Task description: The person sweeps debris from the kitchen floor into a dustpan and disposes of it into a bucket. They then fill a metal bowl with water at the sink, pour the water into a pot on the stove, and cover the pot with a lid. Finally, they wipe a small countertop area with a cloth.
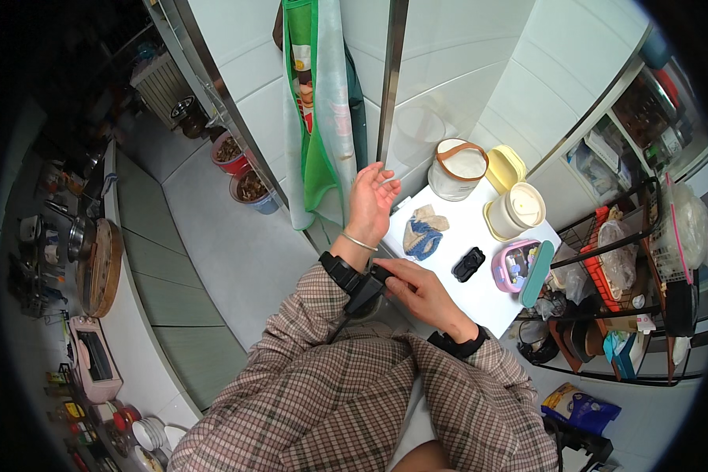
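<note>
My left hand (373, 197) is raised palm up beside the hanging aprons, fingers loosely curled and holding nothing. A thin bangle (360, 242) circles that wrist, and below it a black strap (339, 271) carries a boxy black device (366, 293). The fingers of my right hand (419, 289) grip the device's upper end. Another black strap (460, 345) is around my right wrist. On the white tabletop (484, 307) lie a blue and beige knitted cloth item (425, 233) and a small black plastic holder (468, 264).
Also on the table are a white bag with a brown handle (457, 171), a cream canister (516, 209), a yellow container (505, 168) and a pink lunch box (510, 265) with a green case (537, 274). A wire rack (602, 253) stands right; a counter (141, 342) runs left.
</note>
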Demonstrator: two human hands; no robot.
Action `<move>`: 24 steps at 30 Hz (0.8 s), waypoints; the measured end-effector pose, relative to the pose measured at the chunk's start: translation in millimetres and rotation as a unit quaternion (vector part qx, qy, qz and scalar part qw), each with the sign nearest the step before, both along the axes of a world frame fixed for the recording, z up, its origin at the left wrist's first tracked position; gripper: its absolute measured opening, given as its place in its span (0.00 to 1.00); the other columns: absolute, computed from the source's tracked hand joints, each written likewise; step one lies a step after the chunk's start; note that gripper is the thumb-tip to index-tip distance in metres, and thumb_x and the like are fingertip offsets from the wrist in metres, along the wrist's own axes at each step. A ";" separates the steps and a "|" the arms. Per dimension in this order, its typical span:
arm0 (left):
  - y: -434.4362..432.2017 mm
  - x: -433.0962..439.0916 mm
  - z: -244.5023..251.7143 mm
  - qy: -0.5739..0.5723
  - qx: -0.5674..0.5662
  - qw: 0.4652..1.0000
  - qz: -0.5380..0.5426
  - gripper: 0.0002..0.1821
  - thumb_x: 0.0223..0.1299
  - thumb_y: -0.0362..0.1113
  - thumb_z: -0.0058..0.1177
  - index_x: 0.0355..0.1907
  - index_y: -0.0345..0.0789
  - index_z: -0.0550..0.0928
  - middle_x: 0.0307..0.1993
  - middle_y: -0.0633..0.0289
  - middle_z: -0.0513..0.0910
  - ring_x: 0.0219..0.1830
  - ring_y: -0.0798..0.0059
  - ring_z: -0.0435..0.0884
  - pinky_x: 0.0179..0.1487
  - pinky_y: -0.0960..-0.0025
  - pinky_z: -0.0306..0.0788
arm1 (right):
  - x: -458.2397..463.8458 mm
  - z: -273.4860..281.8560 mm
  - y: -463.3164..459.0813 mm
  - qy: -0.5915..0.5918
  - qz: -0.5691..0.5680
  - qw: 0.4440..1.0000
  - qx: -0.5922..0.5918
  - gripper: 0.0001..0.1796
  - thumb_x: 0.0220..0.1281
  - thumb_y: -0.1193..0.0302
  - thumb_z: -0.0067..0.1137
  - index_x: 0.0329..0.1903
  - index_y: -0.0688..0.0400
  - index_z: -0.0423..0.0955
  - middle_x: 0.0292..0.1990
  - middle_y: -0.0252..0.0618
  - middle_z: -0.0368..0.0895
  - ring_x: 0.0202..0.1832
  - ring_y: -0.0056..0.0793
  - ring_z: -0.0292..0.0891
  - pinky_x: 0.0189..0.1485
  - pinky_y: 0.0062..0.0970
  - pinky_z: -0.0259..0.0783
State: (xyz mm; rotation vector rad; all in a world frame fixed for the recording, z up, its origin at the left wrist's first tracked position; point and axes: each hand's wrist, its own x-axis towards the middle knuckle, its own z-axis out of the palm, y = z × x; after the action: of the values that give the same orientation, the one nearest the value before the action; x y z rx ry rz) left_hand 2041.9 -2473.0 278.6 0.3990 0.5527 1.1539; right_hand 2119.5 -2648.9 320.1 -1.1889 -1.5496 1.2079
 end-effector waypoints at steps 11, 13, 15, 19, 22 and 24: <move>3.1 0.9 -7.3 0.007 -0.013 1.000 -0.001 0.11 0.66 0.37 0.43 0.47 0.34 0.70 0.38 0.59 0.76 0.36 0.69 0.77 0.45 0.67 0.74 | -0.4 10.3 5.7 -0.058 0.026 0.998 0.005 0.25 0.59 0.71 0.61 0.60 0.57 0.69 0.47 0.37 0.74 0.35 0.22 0.70 0.39 0.20 0.69; 2.9 0.4 -8.6 0.004 -0.009 1.000 0.001 0.11 0.66 0.37 0.43 0.47 0.34 0.70 0.38 0.59 0.76 0.36 0.69 0.77 0.44 0.67 0.74 | -0.6 10.0 5.8 -0.057 0.026 0.998 -0.001 0.25 0.58 0.71 0.61 0.59 0.58 0.69 0.48 0.37 0.74 0.35 0.23 0.70 0.39 0.20 0.70; 3.3 -0.3 -9.4 0.004 -0.006 1.000 0.003 0.12 0.66 0.37 0.44 0.49 0.34 0.69 0.38 0.59 0.76 0.36 0.69 0.77 0.44 0.67 0.73 | -1.8 9.2 5.2 -0.049 0.027 0.998 0.016 0.25 0.58 0.71 0.62 0.59 0.58 0.69 0.49 0.37 0.74 0.34 0.23 0.71 0.39 0.21 0.70; 5.3 -0.2 -11.7 0.001 -0.012 1.000 0.003 0.15 0.64 0.36 0.44 0.50 0.33 0.68 0.37 0.58 0.75 0.35 0.70 0.76 0.43 0.68 0.72 | -4.8 6.3 5.2 -0.054 0.015 0.997 0.043 0.26 0.57 0.71 0.63 0.59 0.57 0.70 0.49 0.38 0.74 0.34 0.24 0.71 0.39 0.22 0.71; 6.6 -1.2 -15.5 0.001 -0.013 1.000 0.004 0.15 0.64 0.36 0.45 0.50 0.33 0.68 0.37 0.58 0.75 0.35 0.70 0.76 0.43 0.68 0.72 | -7.6 3.5 5.5 -0.073 0.013 0.996 0.045 0.26 0.56 0.71 0.63 0.59 0.57 0.70 0.49 0.39 0.75 0.33 0.26 0.72 0.38 0.23 0.71; 7.1 -2.1 -18.8 0.002 -0.016 1.000 0.005 0.14 0.64 0.37 0.45 0.50 0.33 0.68 0.37 0.59 0.75 0.34 0.70 0.76 0.42 0.68 0.72 | -8.5 1.7 4.3 -0.069 0.014 0.996 0.061 0.26 0.56 0.71 0.63 0.59 0.57 0.70 0.49 0.39 0.75 0.33 0.27 0.72 0.37 0.23 0.71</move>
State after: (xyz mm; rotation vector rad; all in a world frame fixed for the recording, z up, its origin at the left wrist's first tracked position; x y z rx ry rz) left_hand 2039.8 -2465.9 259.8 0.3719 0.5768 1.1525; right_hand 2111.0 -2644.6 321.8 -1.1960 -1.7218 1.0517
